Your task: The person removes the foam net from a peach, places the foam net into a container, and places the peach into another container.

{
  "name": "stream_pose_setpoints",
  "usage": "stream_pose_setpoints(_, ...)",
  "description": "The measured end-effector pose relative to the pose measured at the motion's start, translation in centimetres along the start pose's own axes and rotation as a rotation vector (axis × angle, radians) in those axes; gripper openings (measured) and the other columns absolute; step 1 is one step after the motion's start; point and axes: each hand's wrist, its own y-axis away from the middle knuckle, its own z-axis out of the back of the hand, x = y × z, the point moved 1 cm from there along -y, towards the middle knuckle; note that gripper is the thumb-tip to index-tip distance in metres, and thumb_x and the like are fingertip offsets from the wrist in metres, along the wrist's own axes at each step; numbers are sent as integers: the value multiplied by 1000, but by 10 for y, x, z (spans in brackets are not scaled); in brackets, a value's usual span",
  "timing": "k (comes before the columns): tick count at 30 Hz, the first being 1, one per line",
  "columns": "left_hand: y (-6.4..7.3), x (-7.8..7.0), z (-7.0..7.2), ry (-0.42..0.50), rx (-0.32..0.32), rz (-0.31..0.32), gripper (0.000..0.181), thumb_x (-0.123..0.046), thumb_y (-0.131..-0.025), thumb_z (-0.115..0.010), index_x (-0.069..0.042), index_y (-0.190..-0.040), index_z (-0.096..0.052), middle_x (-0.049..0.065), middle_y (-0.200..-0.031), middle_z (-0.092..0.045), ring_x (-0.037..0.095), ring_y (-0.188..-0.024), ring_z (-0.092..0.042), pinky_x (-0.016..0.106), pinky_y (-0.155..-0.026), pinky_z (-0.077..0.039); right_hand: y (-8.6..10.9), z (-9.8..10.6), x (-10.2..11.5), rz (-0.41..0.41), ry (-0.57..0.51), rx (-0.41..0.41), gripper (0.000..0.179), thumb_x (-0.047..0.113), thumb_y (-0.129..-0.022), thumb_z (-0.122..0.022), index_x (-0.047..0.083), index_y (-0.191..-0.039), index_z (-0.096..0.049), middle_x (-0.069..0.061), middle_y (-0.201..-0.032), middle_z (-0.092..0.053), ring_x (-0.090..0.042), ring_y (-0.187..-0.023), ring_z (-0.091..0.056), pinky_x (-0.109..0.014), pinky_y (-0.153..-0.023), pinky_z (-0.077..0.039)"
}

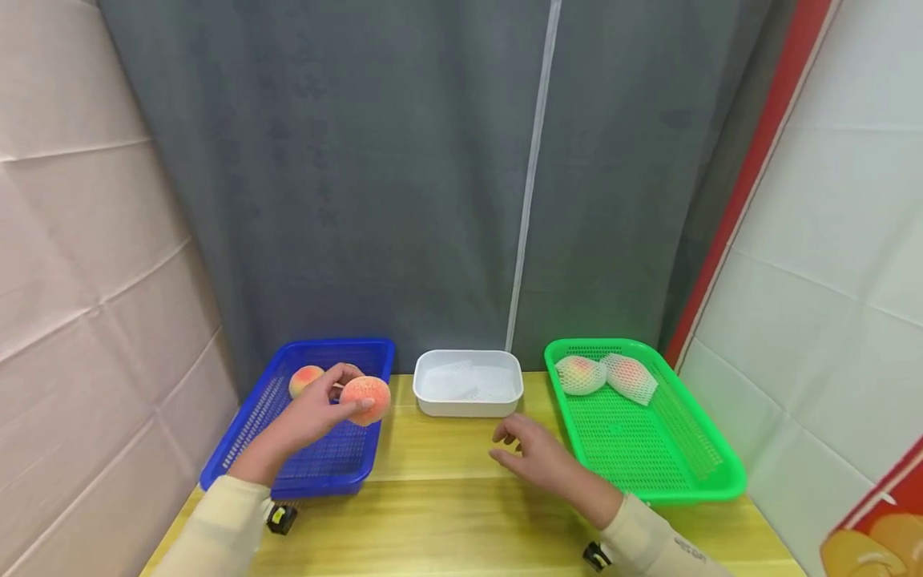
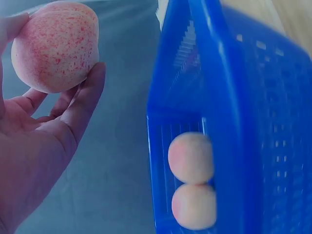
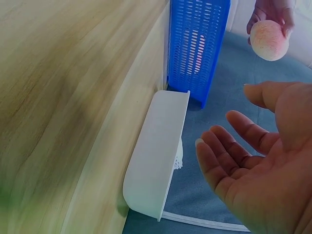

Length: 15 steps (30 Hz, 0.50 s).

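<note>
A pinkish peach (image 1: pixel 366 400) is held between the thumb and fingers of my left hand (image 1: pixel 312 413), above the right side of the blue basket (image 1: pixel 328 486). In the left wrist view the same peach (image 2: pixel 57 46) shows red speckles. Two more peaches (image 2: pixel 191 157) lie inside that basket. My right hand (image 1: pixel 537 455) hovers over the table between the white tray and the green basket, its fingers loosely bent with nothing in them. The white tray (image 1: pixel 467 409) holds white foam netting (image 1: pixel 469 380).
On the right stands a green basket (image 1: pixel 613 449) with two peaches in white foam nets (image 1: pixel 581 375) at its far end. The wooden table (image 1: pixel 433 521) runs back to a grey curtain (image 1: pixel 404 184). Pale walls stand on both sides.
</note>
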Motion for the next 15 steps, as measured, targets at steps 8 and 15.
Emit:
stream_pose_setpoints(8, -7, 20, 33, -119, -56, 58, 51, -45, -102, -81, -12, -137, -64, 12, -130, -71, 33, -118, -68, 41, -85, -56, 1, 2, 0, -5, -22, 17, 17, 18, -103, -80, 5, -107, -71, -7, -108, -69, -34, -101, -69, -43, -84, -62)
stream_pose_setpoints(15, -13, 44, 58, -167, -79, 87, 53, -46, -104, -78, -7, -137, -64, 15, -129, -69, 32, -113, -67, 38, -85, -58, 4, 2, 0, -20, -19, 28, 17, 20, -102, -81, 6, -106, -71, -6, -107, -69, -32, -100, -69, -44, -84, -61)
